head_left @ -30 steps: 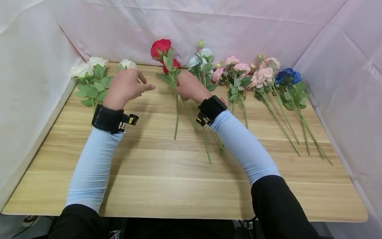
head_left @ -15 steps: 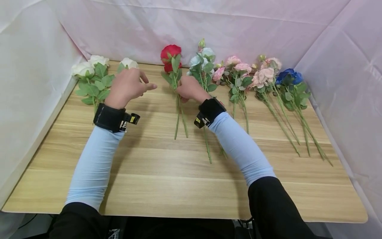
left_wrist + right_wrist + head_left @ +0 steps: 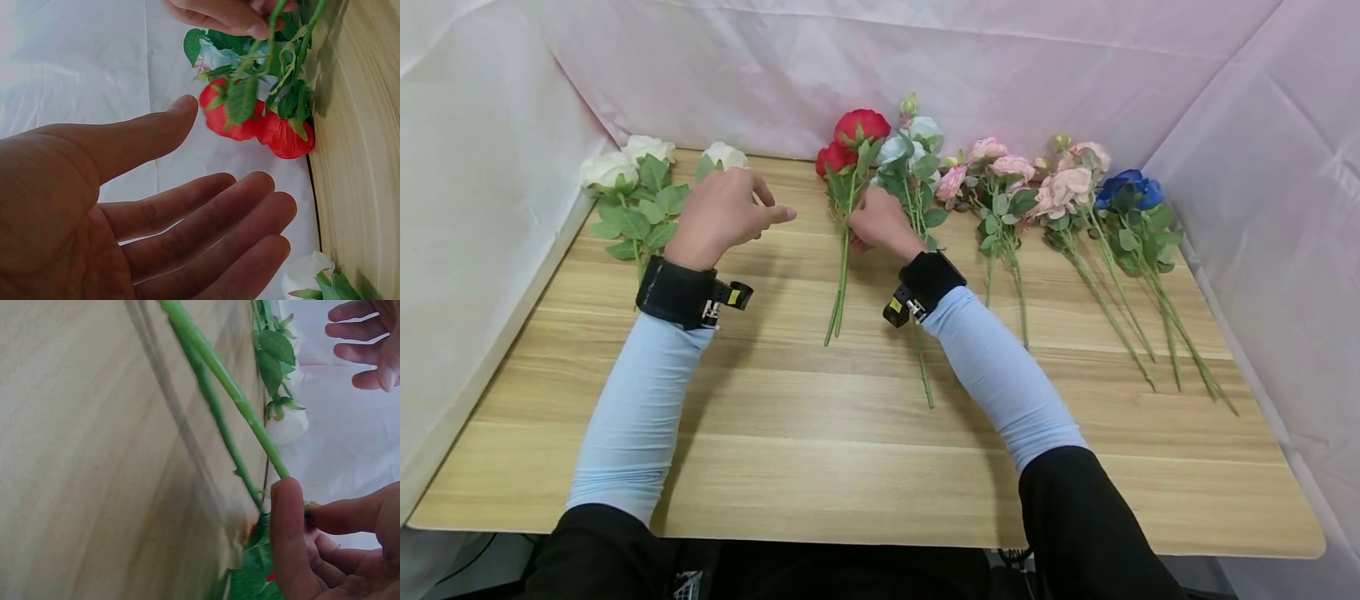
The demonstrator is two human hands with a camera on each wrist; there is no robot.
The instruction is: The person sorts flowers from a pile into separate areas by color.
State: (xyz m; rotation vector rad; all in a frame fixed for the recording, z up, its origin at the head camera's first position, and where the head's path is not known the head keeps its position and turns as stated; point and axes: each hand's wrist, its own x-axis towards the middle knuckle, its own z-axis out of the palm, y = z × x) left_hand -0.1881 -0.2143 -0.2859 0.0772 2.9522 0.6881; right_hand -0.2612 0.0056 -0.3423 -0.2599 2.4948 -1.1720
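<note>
Two red roses [image 3: 862, 127] with green leaves and stems stand near the back middle of the table. My right hand [image 3: 880, 221] pinches a stem [image 3: 250, 415] between thumb and forefinger, just below the leaves; a second stem runs close beside it. In the left wrist view, the red blooms [image 3: 234, 119] hang beyond my left hand [image 3: 181, 206], whose fingers are extended and hold nothing. In the head view that left hand [image 3: 722, 217] hovers in front of a white rose [image 3: 726, 155], hiding its stem.
White roses [image 3: 613, 171] lie at the left back. Right of the red ones lie pale blue flowers [image 3: 895, 152], pink flowers [image 3: 1011, 168], blush flowers [image 3: 1063, 193] and a blue flower [image 3: 1127, 192]. White cloth [image 3: 850, 50] encloses the wooden table [image 3: 760, 467] on three sides.
The red blooms have swung right, toward the pale blue flowers, and their stem ends have shifted closer together. My right hand keeps its pinch; my left hand has barely moved.
</note>
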